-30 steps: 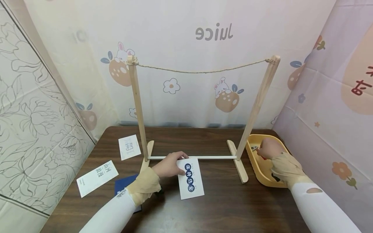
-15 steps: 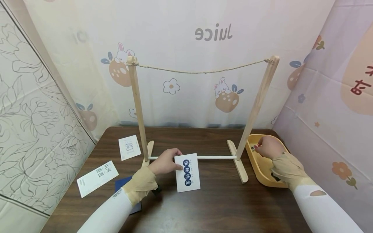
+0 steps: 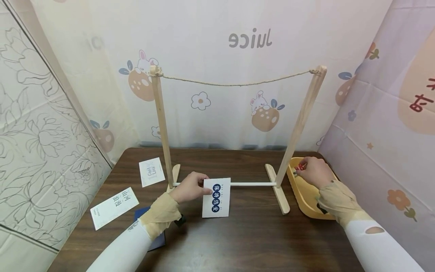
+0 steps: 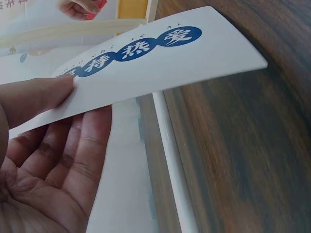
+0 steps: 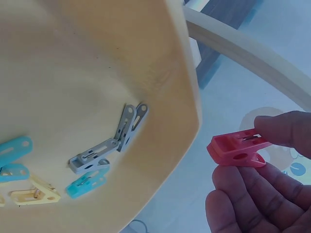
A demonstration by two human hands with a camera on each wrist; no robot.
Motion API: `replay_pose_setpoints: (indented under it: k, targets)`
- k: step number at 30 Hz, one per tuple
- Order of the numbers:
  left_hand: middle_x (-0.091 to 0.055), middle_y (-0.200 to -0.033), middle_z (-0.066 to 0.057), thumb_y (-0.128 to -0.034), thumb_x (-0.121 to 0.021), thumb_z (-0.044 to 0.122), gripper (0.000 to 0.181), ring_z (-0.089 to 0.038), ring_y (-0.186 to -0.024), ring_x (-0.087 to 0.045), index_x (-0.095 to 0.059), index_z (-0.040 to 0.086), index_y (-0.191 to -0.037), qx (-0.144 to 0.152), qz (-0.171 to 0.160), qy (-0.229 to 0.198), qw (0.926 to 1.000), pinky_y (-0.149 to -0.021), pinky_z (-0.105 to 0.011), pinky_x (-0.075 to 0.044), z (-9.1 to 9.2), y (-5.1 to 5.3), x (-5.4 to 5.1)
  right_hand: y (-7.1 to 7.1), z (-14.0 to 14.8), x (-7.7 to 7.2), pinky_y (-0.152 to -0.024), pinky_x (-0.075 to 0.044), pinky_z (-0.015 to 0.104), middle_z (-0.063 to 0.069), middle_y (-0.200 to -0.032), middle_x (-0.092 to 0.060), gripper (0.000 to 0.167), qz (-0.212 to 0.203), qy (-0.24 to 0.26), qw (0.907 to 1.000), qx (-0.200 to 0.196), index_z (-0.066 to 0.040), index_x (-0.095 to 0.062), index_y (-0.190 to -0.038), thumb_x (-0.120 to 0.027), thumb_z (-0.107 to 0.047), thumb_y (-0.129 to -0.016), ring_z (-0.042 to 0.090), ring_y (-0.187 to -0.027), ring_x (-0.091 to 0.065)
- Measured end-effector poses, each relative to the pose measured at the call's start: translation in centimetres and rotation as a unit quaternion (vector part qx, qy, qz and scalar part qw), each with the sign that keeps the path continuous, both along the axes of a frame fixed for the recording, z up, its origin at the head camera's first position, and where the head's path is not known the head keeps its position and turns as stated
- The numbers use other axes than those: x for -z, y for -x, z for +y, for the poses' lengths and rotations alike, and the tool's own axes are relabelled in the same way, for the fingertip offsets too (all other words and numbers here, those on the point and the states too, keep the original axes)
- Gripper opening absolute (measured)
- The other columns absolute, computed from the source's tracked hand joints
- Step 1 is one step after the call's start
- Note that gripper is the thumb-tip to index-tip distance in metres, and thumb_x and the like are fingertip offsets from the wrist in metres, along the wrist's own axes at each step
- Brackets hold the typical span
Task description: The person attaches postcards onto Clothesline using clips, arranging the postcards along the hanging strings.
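Observation:
My left hand [image 3: 190, 187] pinches a white card [image 3: 221, 206] with dark blue printed characters, thumb on the face and fingers behind. In the left wrist view the card [image 4: 214, 53] lies across the fingers, above a white rod. At the right, my right hand [image 3: 316, 172] is over the yellow plastic tray [image 3: 304, 198]. Between its thumb and fingers it holds a red clothespin [image 5: 235, 148], raised off the tray floor. Grey clothespins [image 5: 92, 155], blue clothespins [image 5: 87, 183] and a cream clothespin [image 5: 39, 195] lie in the tray.
A wooden stand with two posts [image 3: 300, 121] carries a sagging twine [image 3: 239, 85]; a white rod [image 3: 253, 184] joins its feet. Two white cards [image 3: 151, 172] and a dark blue item [image 3: 158, 241] lie left on the brown table [image 3: 238, 245]. Printed curtains hang behind.
The right hand has lifted slightly inside the tray, and the red clothespin now shows clearly. The left hand has drawn the card a little left and up, turning it more upright.

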State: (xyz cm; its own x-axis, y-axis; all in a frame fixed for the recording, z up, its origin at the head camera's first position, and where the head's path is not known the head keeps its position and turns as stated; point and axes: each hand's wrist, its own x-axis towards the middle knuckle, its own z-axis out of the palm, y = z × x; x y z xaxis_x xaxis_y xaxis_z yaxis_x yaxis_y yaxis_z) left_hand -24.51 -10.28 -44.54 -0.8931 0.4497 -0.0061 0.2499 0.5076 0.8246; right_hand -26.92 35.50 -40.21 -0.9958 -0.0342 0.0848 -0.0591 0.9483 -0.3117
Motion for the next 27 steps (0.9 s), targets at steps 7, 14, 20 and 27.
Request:
replay_pose_setpoints:
  k: [7, 14, 20, 27]
  targets:
    - [-0.076, -0.084, -0.001, -0.0954, -0.082, 0.009, 0.007, -0.009, -0.075, -0.060, -0.078, 0.007, -0.091, -0.001, 0.038, -0.011, 0.9992, -0.067, -0.027, -0.051, -0.5, 0.1, -0.2, -0.6, -0.4, -0.5, -0.067, -0.059, 0.048, 0.026, -0.097, -0.076, 0.032, 0.006, 0.003, 0.9999, -0.015, 0.011, -0.072, -0.110, -0.078, -0.017, -0.095, 0.033, -0.078, -0.073]
    - [-0.080, -0.088, -0.005, -0.0956, -0.081, 0.007, 0.005, -0.008, -0.075, -0.063, -0.079, 0.005, -0.092, -0.012, 0.052, -0.034, 0.9980, -0.068, -0.025, -0.052, -0.9, 0.1, -1.0, -1.1, -0.8, -1.1, -0.071, -0.058, 0.052, 0.023, -0.095, -0.075, 0.033, 0.022, 0.013, 0.9996, -0.012, 0.009, -0.071, -0.109, -0.080, -0.018, -0.093, 0.034, -0.080, -0.072]
    - [-0.083, -0.099, -0.015, -0.0967, -0.079, 0.003, 0.005, -0.012, -0.085, -0.075, -0.080, 0.000, -0.101, -0.014, 0.045, -0.057, 0.9973, -0.072, -0.027, -0.062, -1.1, 0.0, -2.0, -1.7, -1.3, -1.6, -0.071, -0.058, 0.051, 0.021, -0.093, -0.075, 0.033, 0.038, 0.025, 0.9989, -0.013, 0.008, -0.072, -0.107, -0.083, -0.019, -0.091, 0.033, -0.080, -0.072]
    - [-0.083, -0.102, -0.015, -0.0973, -0.079, 0.005, 0.005, -0.016, -0.088, -0.077, -0.080, 0.001, -0.101, -0.024, 0.055, -0.057, 0.9965, -0.077, -0.033, -0.065, -1.5, -0.2, -3.7, -2.2, -1.6, -2.6, -0.069, -0.056, 0.044, 0.018, -0.091, -0.075, 0.028, 0.053, 0.036, 0.9978, -0.019, 0.004, -0.071, -0.103, -0.083, -0.017, -0.090, 0.031, -0.080, -0.072]
